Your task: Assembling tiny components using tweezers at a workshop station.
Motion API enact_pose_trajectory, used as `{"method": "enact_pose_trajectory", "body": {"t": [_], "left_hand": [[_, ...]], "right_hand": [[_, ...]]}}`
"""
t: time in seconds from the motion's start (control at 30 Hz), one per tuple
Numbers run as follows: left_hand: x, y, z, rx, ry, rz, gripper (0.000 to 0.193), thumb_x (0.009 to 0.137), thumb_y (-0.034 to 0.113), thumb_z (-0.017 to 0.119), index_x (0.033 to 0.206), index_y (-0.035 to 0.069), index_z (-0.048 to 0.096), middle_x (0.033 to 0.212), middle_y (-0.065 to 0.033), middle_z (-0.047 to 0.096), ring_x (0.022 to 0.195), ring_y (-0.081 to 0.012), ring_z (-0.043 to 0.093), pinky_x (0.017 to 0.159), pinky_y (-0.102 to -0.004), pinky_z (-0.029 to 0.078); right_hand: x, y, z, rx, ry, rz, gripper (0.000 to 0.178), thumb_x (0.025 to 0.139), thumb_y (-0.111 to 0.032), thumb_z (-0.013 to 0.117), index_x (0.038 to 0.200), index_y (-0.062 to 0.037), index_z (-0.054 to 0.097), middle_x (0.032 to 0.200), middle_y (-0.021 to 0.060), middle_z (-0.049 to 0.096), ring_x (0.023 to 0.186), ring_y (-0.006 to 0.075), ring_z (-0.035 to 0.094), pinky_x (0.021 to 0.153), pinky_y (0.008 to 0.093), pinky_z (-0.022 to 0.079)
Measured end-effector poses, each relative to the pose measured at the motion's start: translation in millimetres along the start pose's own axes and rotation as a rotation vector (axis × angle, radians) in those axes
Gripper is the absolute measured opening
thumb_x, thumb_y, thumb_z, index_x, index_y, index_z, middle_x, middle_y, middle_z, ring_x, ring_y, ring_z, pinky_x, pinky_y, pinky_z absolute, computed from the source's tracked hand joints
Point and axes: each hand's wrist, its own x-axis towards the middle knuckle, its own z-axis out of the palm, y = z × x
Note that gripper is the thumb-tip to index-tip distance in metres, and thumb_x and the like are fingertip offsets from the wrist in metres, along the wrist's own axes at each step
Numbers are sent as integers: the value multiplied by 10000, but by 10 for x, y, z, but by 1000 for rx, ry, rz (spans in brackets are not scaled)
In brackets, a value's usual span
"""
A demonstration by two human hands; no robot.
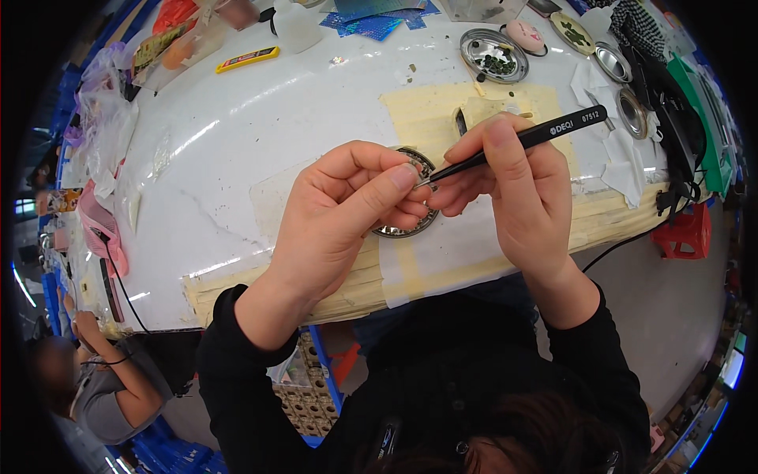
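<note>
A glossy white tabletop (205,118) spreads beneath and beyond the fingers, strips of cream tape (612,227) covering its near edge. A white sheet (470,257) lies nearer the person than the right fingers (509,154), reaching over that edge. Beyond them are a metal dish (515,77) of dark green pieces and, farther left, a yellow tool (249,60). Clear plastic bags (103,118) and a pink mesh item (101,225) lie well left of the left fingers (379,189). To the right of both sets, past the tape, a red stool (685,233) stands on a grey floor (632,316); far to their left sits another person (130,387).

The black tweezers (562,128) are gripped firmly by the right fingers. Their long axis slants: the blunt end sticks out beyond these fingers to the far right, while the tip points left and slightly toward the person, ending at the left fingertips. The left thumb and forefinger are drawn together; what lies between them is too small to tell. Directly beneath, partly hidden, is a round dish (409,235) with shiny bits.
</note>
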Motion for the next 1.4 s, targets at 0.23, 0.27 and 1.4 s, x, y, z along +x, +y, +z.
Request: {"method": "enact_pose_trajectory", "body": {"t": [0.23, 0.27, 1.4], "left_hand": [[4, -13, -19, -16, -25, 26, 116, 956, 136, 580, 1015, 37, 598, 902, -78, 684, 785, -111, 659, 682, -209, 534], [4, -15, -19, -14, -22, 28, 116, 955, 133, 580, 1017, 37, 599, 905, -81, 686, 785, -113, 661, 681, -209, 535], [-41, 32, 12, 74, -27, 46, 101, 945, 121, 578, 965, 24, 595, 943, -132, 697, 856, -208, 702, 718, -251, 566]], "right_hand": [[29, -13, -42, 57, -37, 108, 411, 1030, -305, 426, 903, 45, 602, 745, 122, 666, 638, 150, 677, 575, 238, 557], [32, -14, -45, 66, -38, 112, 412, 1030, -306, 426, 903, 44, 602, 745, 122, 667, 637, 150, 677, 574, 238, 558], [46, 63, -121, 57, -86, -94, 357, 1033, -308, 415, 980, 14, 560, 852, 115, 653, 791, 190, 701, 680, 285, 580]]}}
